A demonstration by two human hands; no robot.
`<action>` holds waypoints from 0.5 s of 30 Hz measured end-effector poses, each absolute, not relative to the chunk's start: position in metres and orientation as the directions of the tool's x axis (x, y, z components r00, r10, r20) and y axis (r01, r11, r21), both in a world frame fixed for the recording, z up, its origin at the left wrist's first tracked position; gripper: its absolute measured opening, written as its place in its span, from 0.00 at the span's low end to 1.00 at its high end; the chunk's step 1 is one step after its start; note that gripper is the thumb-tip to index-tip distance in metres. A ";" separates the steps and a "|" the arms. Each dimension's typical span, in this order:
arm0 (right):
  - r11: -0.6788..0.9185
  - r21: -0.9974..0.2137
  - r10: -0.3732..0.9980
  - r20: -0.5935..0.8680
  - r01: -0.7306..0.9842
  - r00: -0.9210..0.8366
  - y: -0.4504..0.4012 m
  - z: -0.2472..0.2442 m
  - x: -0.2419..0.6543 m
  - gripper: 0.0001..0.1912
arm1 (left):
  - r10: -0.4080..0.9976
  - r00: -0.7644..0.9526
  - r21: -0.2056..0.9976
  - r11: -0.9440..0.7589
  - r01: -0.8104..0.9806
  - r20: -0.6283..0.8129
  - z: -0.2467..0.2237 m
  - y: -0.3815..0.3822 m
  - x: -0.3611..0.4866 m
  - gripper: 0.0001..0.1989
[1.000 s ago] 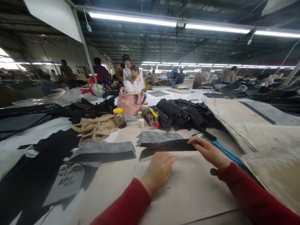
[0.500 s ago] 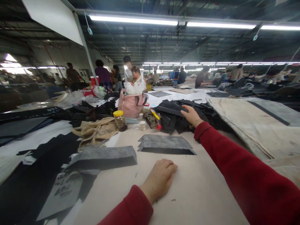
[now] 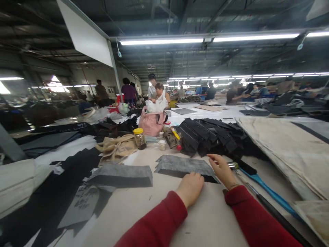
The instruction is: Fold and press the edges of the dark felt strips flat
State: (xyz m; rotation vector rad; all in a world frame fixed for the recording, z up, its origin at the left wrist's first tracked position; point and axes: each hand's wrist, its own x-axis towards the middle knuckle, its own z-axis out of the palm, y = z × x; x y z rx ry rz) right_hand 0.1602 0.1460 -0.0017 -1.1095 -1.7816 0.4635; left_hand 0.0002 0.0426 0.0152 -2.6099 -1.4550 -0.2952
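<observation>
A grey fabric piece with a dark edge (image 3: 180,164) lies on the pale board (image 3: 164,212). My left hand (image 3: 191,188) rests at its front edge, fingers curled; what is beneath them is hidden. At the right end of the same piece is my right hand (image 3: 224,171), thumb and fingers apart, with nothing visible between them. Another grey piece (image 3: 123,174) lies to the left. Behind both hands spreads a pile of black fabric pieces (image 3: 203,135).
A blue-handled brush (image 3: 272,192) and a black-handled tool lie right of my right arm. Farther back are a yellow-lidded jar (image 3: 139,140), a pink bag (image 3: 151,122) and tan cloth (image 3: 118,147). Cream fabric (image 3: 288,147) covers the right side. Several people stand in the background.
My right hand has come back from the black pile to the grey piece's right end. My left hand has moved forward to that piece's front edge. The view has shifted left, revealing the brush.
</observation>
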 end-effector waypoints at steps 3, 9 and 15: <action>0.524 -0.686 0.835 0.530 0.504 -0.147 0.153 -0.003 0.168 0.16 | 0.854 0.492 -0.076 -0.486 0.870 0.167 0.016 0.055 0.016 0.10; 0.601 -0.617 0.783 0.582 0.508 -0.219 0.136 0.024 0.168 0.15 | 0.859 0.470 -0.056 -0.469 0.881 0.202 0.012 0.059 0.016 0.10; 0.703 -0.464 0.706 0.367 0.539 -0.606 0.095 0.052 0.149 0.17 | 0.927 0.170 0.319 -0.281 0.905 0.333 -0.001 0.071 0.001 0.11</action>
